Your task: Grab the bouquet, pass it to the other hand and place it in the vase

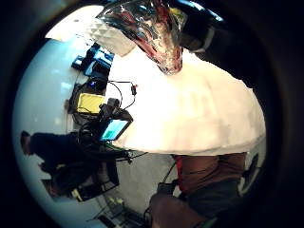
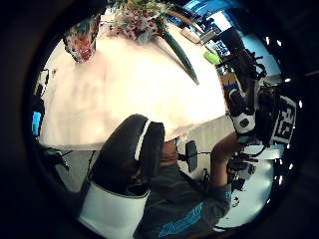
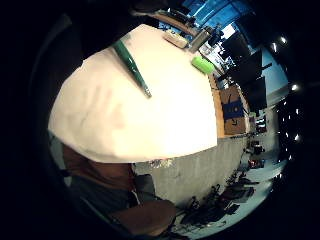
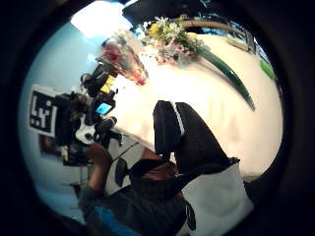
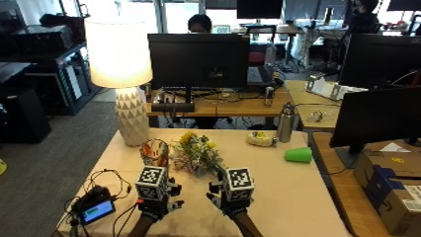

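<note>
Lying flat on the table [image 5: 296, 197], just to the right of the vase [image 5: 155, 152]: the bouquet [image 5: 195, 154], touching no hand. Hovering nearer than the vase, side by side: left hand [image 5: 155, 196] and right hand [image 5: 234, 195], holding nothing. Cannot tell how far open the fingers are.

bouquet [image 5: 195, 155] stems hidden, both hands' fingers unseen

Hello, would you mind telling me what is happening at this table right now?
A person sits at the table with both gloved hands raised over its near edge, the left hand and right hand side by side. Neither touches anything yet. The bouquet lies on the table just beyond them, beside the patterned vase, which stands in front of the lamp.
</note>
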The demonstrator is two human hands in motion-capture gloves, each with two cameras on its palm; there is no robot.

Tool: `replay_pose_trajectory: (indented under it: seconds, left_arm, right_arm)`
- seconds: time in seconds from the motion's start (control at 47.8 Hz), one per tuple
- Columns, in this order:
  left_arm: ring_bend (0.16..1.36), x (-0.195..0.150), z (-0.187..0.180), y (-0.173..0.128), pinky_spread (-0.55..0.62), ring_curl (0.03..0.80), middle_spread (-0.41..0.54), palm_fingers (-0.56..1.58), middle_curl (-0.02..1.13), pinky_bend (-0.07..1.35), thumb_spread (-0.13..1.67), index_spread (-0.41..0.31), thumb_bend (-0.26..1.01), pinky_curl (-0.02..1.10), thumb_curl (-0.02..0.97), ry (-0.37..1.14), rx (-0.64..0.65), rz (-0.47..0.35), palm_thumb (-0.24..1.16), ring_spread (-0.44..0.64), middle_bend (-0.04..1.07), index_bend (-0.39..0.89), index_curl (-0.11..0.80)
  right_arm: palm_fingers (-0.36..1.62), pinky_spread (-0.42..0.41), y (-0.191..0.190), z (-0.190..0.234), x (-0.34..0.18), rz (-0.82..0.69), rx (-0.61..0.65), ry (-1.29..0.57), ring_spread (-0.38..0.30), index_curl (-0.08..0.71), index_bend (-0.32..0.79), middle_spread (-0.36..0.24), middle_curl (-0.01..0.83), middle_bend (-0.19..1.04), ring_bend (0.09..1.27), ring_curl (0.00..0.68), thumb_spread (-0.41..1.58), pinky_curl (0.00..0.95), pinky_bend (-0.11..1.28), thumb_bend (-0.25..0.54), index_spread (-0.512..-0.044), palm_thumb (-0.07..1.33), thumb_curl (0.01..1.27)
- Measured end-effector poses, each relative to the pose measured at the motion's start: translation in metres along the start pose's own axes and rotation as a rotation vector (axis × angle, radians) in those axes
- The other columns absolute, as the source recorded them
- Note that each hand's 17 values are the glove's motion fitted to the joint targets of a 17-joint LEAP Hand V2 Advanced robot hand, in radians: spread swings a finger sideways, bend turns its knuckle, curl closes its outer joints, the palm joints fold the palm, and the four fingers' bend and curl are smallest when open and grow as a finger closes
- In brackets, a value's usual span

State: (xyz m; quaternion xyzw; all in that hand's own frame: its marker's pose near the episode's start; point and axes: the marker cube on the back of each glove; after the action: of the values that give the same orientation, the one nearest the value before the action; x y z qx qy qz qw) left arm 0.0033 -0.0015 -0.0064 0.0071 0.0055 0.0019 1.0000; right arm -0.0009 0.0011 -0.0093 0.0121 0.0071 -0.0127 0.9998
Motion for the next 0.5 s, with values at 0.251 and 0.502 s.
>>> replay_pose_trajectory:
  seconds: [0.251,0.502]
  left_arm:
    - [0.58,-0.002,0.001,-0.003,0.35,0.260,0.081,0.33,0.26,0.53,0.97,-0.070,-0.02,0.30,0.225,0.010,0.011,-0.005,0.09,0.24,0.18,0.13,0.205]
    - [0.58,-0.003,-0.004,0.002,0.35,0.272,0.084,0.32,0.28,0.53,0.99,-0.068,-0.03,0.32,0.248,0.012,0.003,-0.015,0.09,0.24,0.18,0.13,0.223]
  right_arm:
    - [0.27,0.357,0.003,-0.003,-0.001,0.002,-0.008,-0.015,0.218,0.214,0.13,0.072,0.269,0.21,0.32,0.204,1.11,0.294,0.50,0.163,-0.359,0.67,0.28]
    - [0.24,0.359,0.001,-0.006,0.010,0.006,-0.010,-0.008,0.220,0.218,0.12,0.082,0.297,0.20,0.33,0.225,1.12,0.318,0.51,0.097,-0.355,0.72,0.32]
